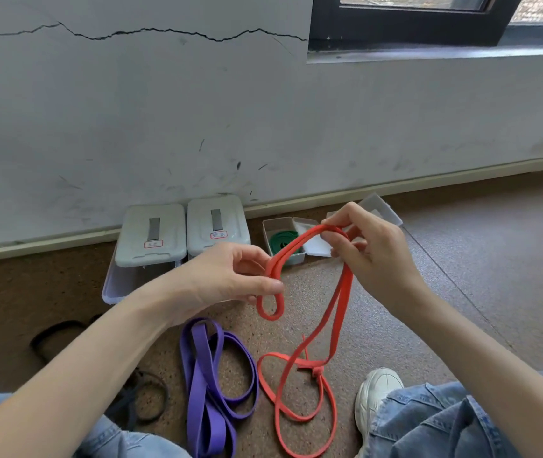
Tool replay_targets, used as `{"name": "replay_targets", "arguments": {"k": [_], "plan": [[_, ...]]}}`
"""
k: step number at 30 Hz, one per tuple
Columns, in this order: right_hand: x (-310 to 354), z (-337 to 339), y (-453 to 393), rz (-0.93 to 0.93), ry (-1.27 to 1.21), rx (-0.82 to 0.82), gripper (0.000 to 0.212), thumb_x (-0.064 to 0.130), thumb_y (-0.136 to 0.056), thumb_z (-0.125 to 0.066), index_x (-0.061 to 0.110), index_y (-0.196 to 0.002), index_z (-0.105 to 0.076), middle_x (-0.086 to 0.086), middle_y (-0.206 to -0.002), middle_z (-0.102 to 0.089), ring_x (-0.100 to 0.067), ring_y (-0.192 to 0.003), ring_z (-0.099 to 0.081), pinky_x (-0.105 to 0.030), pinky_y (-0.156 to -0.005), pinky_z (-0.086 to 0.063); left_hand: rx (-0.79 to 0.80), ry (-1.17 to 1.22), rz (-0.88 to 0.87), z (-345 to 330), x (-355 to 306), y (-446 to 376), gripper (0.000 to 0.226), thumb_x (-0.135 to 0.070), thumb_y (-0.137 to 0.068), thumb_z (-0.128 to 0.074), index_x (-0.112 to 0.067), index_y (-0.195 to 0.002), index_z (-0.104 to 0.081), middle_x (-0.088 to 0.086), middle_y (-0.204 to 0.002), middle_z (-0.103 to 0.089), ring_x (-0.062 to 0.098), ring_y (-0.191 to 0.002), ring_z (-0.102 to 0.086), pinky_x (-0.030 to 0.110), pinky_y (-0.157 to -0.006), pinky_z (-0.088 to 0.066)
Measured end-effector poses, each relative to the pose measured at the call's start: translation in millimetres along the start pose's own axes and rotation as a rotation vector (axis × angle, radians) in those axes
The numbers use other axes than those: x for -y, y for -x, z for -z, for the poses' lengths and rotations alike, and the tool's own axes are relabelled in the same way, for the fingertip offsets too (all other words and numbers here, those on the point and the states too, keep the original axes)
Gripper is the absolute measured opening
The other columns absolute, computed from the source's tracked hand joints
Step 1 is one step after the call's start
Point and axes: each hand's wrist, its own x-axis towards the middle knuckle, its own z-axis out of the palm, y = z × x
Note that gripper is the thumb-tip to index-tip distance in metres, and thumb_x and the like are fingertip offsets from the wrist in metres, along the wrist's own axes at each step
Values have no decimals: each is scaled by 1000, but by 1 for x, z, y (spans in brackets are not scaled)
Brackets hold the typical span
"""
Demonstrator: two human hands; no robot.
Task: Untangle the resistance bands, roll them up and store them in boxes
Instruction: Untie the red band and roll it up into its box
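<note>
Both hands hold a red resistance band (336, 312) up above the floor. My left hand (227, 279) pinches a small fold of it, with a loop hanging below the thumb. My right hand (369, 249) grips the band's upper bend with curled fingers. The rest of the red band trails down to a knot and loops on the floor. A purple band (210, 385) lies tangled on the floor below my left hand. A black band (144, 398) lies partly hidden under my left forearm. A green band (281, 241) sits rolled inside a small open box (268, 231).
Two grey lidded boxes (152, 236) (215, 223) stand against the wall's skirting. Another open box (379, 206) lies behind my right hand. A white shoe (376, 395) and my denim-clad knees frame the near floor. The cork-coloured floor extends to the right.
</note>
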Motion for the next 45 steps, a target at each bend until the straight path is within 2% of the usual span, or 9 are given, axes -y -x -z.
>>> {"name": "replay_targets", "arguments": {"k": [4, 8, 11, 14, 17, 19, 25, 32, 45], "plan": [[-2, 2, 0, -31, -75, 159, 8, 11, -86, -63, 16, -87, -56, 15, -83, -61, -4, -79, -61, -16, -71, -50, -185, 33, 3, 10, -3, 0, 8, -6, -82, -66, -10, -88, -68, 4, -80, -74, 13, -76, -70, 17, -64, -54], [-1, 0, -1, -180, -108, 536, 14, 9, -84, -65, 12, -87, -52, -3, -88, -70, -13, -85, -68, -35, -79, -56, -255, 98, -99, 17, -8, 3, 12, -2, -85, -61, -3, -95, -66, 7, -82, -75, 15, -76, -71, 15, -63, -53], [2, -3, 2, -337, -230, 698, 47, 10, -76, -74, 19, -113, -45, -1, -106, -68, -10, -99, -65, -35, -91, -53, -168, -7, -169, 7, -8, 4, 14, -4, -85, -62, -14, -91, -70, 2, -81, -75, 9, -74, -70, 13, -66, -52], [10, -7, 4, -312, -443, 677, 76, 11, -74, -75, 32, -134, -33, 1, -113, -64, -9, -105, -63, -26, -94, -50, -55, -106, -173, -2, -6, 3, 17, -6, -83, -65, -21, -91, -71, -1, -87, -75, 5, -77, -69, 12, -65, -50], [18, -12, 4, -170, -387, 546, 41, -3, -85, -60, 24, -116, -56, -8, -85, -62, -23, -75, -60, -36, -70, -51, -67, -171, -174, -7, -2, 0, 19, -7, -82, -67, -25, -86, -71, -2, -85, -74, 7, -77, -69, 15, -69, -53], [18, -12, 4, -84, -258, 497, 28, -3, -88, -55, 18, -103, -66, 1, -78, -59, -10, -63, -51, -27, -58, -42, -70, -274, -178, -10, 1, -2, 18, -9, -82, -68, -26, -80, -71, -3, -77, -74, 7, -72, -69, 14, -66, -52], [19, -8, 4, -5, -113, 484, 26, 0, -88, -57, 18, -101, -69, 5, -84, -62, -3, -66, -51, -16, -60, -38, -87, -285, -109, -12, 2, -2, 13, -11, -79, -72, -24, -79, -71, -7, -73, -73, 3, -66, -68, 10, -62, -48], [27, -5, 1, 87, -117, 539, 48, 19, -74, -77, 20, -115, -52, 13, -73, -46, -1, -61, -43, -12, -56, -37, -47, 317, 31, -3, -9, 7, 12, -2, -84, -60, -5, -83, -72, 11, -82, -72, 13, -74, -70, 17, -65, -54], [23, -1, 4, 267, 100, 456, 28, 15, -75, -76, 17, -103, -71, 5, -86, -68, 1, -76, -55, -5, -69, -42, 32, 34, 26, 3, -3, 7, 19, -3, -76, -72, -18, -88, -75, 5, -91, -74, 9, -79, -69, 13, -65, -51]]}}
